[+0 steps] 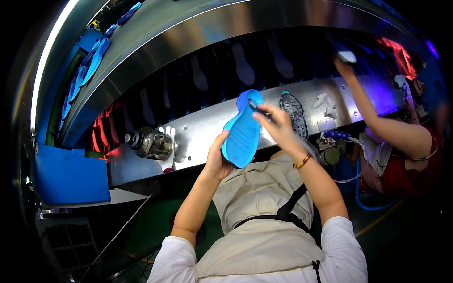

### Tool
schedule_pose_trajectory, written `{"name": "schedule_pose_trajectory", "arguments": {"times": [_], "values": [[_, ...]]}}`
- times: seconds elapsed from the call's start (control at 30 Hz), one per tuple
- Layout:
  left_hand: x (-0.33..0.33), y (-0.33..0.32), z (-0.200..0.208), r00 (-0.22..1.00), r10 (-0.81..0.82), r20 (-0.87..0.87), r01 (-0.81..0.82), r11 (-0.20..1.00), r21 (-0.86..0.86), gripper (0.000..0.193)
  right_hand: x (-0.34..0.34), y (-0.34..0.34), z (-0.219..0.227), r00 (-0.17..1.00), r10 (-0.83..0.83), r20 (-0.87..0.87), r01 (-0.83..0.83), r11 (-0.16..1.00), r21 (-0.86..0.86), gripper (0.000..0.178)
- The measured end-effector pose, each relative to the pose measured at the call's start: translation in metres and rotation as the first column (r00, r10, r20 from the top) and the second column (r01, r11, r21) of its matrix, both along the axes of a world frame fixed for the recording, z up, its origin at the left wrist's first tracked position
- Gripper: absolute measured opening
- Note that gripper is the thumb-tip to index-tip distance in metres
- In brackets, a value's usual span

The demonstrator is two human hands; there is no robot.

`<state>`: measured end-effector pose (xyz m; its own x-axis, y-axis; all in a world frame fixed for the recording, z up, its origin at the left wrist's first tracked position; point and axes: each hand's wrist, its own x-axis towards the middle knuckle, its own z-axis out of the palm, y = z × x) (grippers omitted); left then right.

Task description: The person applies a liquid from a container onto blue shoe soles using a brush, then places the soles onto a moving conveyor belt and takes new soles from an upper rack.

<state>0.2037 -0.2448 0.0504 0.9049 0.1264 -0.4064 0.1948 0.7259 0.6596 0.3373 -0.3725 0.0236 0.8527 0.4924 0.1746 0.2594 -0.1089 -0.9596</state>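
Observation:
My left hand (216, 158) is closed around the heel and side of a bright blue shoe sole (242, 141), its hollow inner face turned up. It is tilted over the front edge of the steel bench. In my right hand (281, 128) is a slim, dark brush-like tool (258, 109), its tip at the upper part of the sole's inner face. Motion blurs this hand, and the tool's tip is partly hidden. Just right of it, a dark speckled shoe piece (293, 113) with a teal tip lies on the bench.
A dark glass jar (152, 143) with a black cap stands left on the steel bench (196, 137), beside a white glove-like item (168, 141). Soles hang behind the bench under a metal hood (188, 37). On the right, a co-worker's arm (377, 118) reaches toward the rack.

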Motion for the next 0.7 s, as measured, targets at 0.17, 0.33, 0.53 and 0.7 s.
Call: {"name": "schedule_pose_trajectory", "arguments": {"times": [0.17, 0.33, 0.53, 0.7], "values": [[0.001, 0.008, -0.017, 0.999, -0.021, -0.026, 0.021, 1.0, -0.009, 0.054, -0.037, 0.006, 0.001, 0.909, -0.022, 0.417, 0.068, 0.993, -0.096, 0.036], [-0.001, 0.01, -0.019, 0.999, -0.027, -0.032, 0.028, 0.999, 0.018, 0.056, -0.046, 0.002, 0.004, 0.875, -0.035, 0.482, 0.103, 0.988, -0.116, 0.036], [0.003, 0.021, -0.025, 0.999, 0.047, -0.007, -0.047, 0.998, 0.051, 0.053, -0.063, -0.007, 0.016, 0.915, 0.072, 0.397, -0.037, 0.995, -0.097, 0.036], [-0.008, 0.029, -0.009, 0.998, -0.004, 0.07, 0.003, 1.0, 0.011, 0.058, -0.032, -0.036, 0.04, 0.872, 0.351, -0.341, -0.302, 0.934, 0.19, 0.023]]}}
